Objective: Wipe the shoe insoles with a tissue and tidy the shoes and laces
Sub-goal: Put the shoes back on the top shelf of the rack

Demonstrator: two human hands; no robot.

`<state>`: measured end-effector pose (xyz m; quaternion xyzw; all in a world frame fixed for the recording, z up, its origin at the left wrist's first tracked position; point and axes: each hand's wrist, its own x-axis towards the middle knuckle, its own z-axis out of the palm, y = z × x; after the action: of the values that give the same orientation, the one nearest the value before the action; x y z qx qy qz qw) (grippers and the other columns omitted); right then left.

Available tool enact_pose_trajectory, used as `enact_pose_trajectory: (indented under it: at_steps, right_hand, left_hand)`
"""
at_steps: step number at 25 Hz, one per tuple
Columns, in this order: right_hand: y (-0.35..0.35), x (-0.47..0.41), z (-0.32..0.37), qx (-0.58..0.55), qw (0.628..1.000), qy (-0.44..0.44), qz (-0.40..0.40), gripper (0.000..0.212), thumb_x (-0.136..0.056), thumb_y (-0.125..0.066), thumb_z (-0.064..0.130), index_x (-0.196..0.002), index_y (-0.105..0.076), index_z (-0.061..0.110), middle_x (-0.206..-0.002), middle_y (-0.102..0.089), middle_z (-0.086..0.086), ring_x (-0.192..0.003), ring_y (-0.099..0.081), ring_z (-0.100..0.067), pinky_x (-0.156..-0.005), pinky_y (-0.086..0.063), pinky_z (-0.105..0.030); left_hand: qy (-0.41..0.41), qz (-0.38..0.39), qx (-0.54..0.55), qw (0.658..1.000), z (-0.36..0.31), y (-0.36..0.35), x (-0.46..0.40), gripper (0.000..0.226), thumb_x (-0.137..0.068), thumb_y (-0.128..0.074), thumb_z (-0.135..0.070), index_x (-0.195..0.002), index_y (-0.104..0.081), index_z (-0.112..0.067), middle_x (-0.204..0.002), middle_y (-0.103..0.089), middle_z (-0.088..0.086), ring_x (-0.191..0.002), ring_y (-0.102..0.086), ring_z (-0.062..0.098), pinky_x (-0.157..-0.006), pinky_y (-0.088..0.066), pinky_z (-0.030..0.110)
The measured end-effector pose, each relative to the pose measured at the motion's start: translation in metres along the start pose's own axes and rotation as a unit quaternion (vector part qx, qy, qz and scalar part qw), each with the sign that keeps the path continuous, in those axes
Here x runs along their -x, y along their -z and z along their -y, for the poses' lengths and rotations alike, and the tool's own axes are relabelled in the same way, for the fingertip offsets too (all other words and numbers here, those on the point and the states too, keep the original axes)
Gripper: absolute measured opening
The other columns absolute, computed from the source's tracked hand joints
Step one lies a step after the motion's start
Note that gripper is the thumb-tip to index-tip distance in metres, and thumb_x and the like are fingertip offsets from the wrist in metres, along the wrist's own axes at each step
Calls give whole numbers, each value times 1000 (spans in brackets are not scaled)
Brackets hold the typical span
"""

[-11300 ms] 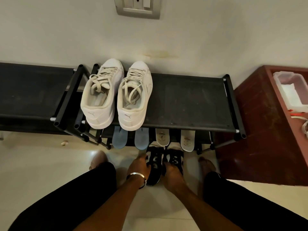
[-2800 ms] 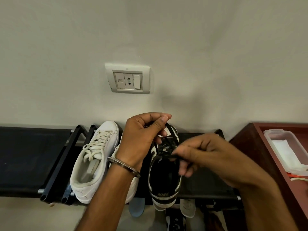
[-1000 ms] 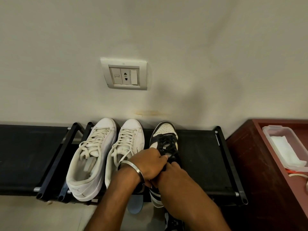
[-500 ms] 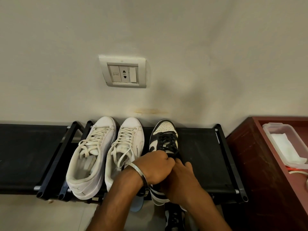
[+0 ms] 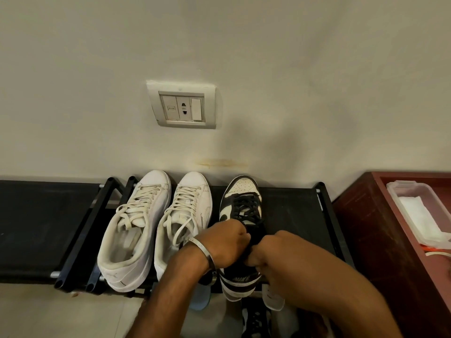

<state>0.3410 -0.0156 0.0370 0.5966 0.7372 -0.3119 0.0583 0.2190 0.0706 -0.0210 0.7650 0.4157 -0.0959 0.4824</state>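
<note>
On the black fabric shoe rack [image 5: 292, 215], a black-and-white leather sneaker [image 5: 240, 198] stands beside two white sneakers [image 5: 156, 215] — left hand [image 5: 225, 245] and right hand [image 5: 275, 252] pinch its limp black laces [image 5: 246, 208], likely best held near the ends.

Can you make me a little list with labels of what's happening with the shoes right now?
place: black metal-framed shoe rack against a pale wall
white pair: two white lace-up sneakers side by side, toes to the wall
third shoe: black-and-white lace-up sneaker, right of the white pair
left hand: curled at its black laces
right hand: curled there too
off to the right: clear plastic box holding white tissue
</note>
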Motion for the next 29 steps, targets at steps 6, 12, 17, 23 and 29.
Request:
enact_pose_trajectory:
  at_steps: [6,12,17,23,29]
  right_hand:
    - [-24,-14,-5,-31,998,-32,-52,27,-95,-49,7,-115,-67,14,-103,-65,-4,-81,-51,-16,-71,-39,-24]
    - [-9,3,-9,-39,993,-29,-104,18,-93,-54,12,-94,-71,20,-86,-67,2,-82,-63,-17,-70,-47,-24]
    - [-37,-29,-7,-76,993,-92,-18,22,-98,-49,14,-112,-66,15,-106,-66,-4,-90,-63,-20,-66,-44,-22]
    - [-40,-37,-6,-19,994,-107,-11,30,-102,-43,27,-130,-53,23,-132,-54,1,-124,-48,-17,-117,-24,-41]
    - [-29,-23,-4,4,997,-81,18,33,-104,-41,20,-135,-52,17,-134,-54,-3,-121,-50,-19,-106,-32,-31]
  left_hand:
    - [-14,-27,24,999,-7,12,13,37,-102,-45,-26,-89,-68,0,-91,-69,21,-86,-68,32,-82,-57,40]
    - [-8,-57,-13,998,-3,22,18,34,-100,-50,-26,-76,-67,-10,-68,-59,7,-70,-66,27,-74,-59,44]
    - [-15,-51,-13,999,-7,18,20,41,-100,-48,-22,-61,-54,-12,-62,-52,6,-65,-57,21,-79,-57,45]
    - [-7,6,24,1000,-2,17,22,37,-100,-42,-22,-80,-63,1,-77,-63,18,-76,-67,29,-77,-59,41]
    - [13,44,71,996,-11,2,12,38,-106,-24,-30,-103,-57,-9,-117,-61,13,-108,-56,23,-93,-41,28]
